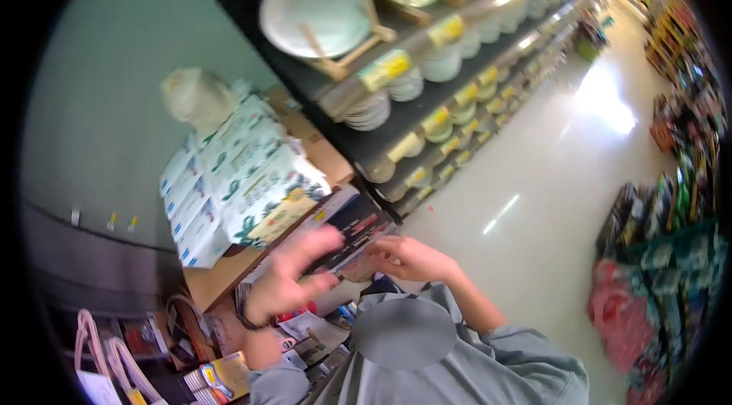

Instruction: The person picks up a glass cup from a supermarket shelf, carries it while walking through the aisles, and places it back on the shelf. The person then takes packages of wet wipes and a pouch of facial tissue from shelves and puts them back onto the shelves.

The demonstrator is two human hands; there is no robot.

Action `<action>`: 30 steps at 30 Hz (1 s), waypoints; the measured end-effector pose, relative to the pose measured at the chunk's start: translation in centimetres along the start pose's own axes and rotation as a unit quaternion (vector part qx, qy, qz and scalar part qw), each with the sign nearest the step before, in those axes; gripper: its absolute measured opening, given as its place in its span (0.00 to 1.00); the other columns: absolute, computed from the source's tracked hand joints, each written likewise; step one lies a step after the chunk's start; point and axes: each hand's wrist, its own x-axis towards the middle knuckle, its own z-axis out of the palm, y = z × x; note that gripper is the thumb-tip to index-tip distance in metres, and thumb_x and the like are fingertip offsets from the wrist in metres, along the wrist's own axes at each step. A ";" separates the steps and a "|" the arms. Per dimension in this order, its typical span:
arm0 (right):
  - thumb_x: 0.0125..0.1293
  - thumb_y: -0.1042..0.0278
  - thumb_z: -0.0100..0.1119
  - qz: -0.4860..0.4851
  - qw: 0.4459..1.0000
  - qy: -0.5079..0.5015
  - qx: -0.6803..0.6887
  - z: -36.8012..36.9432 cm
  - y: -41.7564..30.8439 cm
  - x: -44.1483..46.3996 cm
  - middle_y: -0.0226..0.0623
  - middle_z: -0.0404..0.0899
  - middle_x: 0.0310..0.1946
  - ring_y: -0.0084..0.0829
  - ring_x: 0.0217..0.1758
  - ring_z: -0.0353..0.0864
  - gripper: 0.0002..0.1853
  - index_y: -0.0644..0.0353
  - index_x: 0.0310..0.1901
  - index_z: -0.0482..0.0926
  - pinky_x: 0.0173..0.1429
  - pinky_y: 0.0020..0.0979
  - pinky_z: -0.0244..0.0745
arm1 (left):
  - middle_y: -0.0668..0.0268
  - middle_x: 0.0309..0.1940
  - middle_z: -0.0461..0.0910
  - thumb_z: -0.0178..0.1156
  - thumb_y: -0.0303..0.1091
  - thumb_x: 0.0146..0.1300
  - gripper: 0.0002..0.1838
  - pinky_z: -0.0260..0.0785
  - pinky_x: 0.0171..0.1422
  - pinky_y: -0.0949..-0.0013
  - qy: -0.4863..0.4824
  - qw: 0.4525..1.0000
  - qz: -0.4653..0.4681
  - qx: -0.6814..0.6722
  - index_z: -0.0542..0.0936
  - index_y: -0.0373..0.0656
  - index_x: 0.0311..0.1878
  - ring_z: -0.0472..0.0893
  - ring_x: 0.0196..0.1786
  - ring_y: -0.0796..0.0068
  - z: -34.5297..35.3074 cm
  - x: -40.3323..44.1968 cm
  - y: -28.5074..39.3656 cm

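My left hand (293, 279), smeared by motion, reaches over the edge of a low stand with its fingers spread and nothing visible in them. A dark printed box (354, 226) lies just beyond its fingertips. My right hand (412, 259) is in front of my chest, close to the near end of that box. Its fingers are loosely bent with a gap between them, and I see nothing held. Whether the fingertips touch the box, I cannot tell. White packs with green leaf print (252, 169) are stacked behind my left hand.
Shelves of plates (320, 12) and bowls with yellow price tags run along the aisle ahead. A pale cloth-like bundle (197, 96) tops the packs. The glossy floor (503, 252) stretches right, toward packed goods and a pink bag (618, 313). Small items (313, 336) lie below my left arm.
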 end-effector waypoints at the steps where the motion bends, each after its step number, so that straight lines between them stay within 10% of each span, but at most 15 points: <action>1: 0.68 0.66 0.59 0.015 0.999 -0.022 -0.023 0.0 0.8 -1.8 0.50 0.80 0.44 0.49 0.46 0.81 0.12 0.64 0.49 0.78 0.50 0.41 0.77 | 0.55 0.61 0.76 0.67 0.38 0.62 0.28 0.66 0.71 0.57 -0.047 0.997 0.053 0.014 0.74 0.38 0.64 0.75 0.66 0.55 3.3 1.2 0.5; 6: 0.65 0.65 0.57 0.039 0.986 -0.138 -0.085 1.4 10.1 -12.6 0.55 0.79 0.52 0.49 0.56 0.78 0.17 0.68 0.51 0.77 0.62 0.41 0.72 | 0.53 0.59 0.76 0.61 0.47 0.67 0.28 0.67 0.66 0.53 -0.093 0.986 0.119 0.075 0.73 0.41 0.65 0.75 0.62 0.50 21.1 7.6 -1.7; 18: 0.68 0.71 0.56 0.304 0.903 0.270 0.138 -14.6 8.7 -26.5 0.52 0.78 0.56 0.41 0.60 0.77 0.18 0.69 0.57 0.75 0.65 0.37 0.72 | 0.54 0.54 0.80 0.62 0.43 0.66 0.22 0.69 0.63 0.53 -0.311 0.931 0.186 -0.039 0.77 0.41 0.59 0.78 0.58 0.51 33.9 28.8 1.7; 30: 0.74 0.61 0.54 0.386 0.748 0.537 0.048 -38.0 13.7 -31.6 0.39 0.83 0.51 0.31 0.53 0.81 0.17 0.63 0.58 0.77 0.57 0.34 0.78 | 0.54 0.46 0.82 0.64 0.31 0.62 0.15 0.73 0.54 0.56 -0.182 0.932 0.311 -0.049 0.80 0.40 0.51 0.81 0.49 0.51 39.2 56.6 6.8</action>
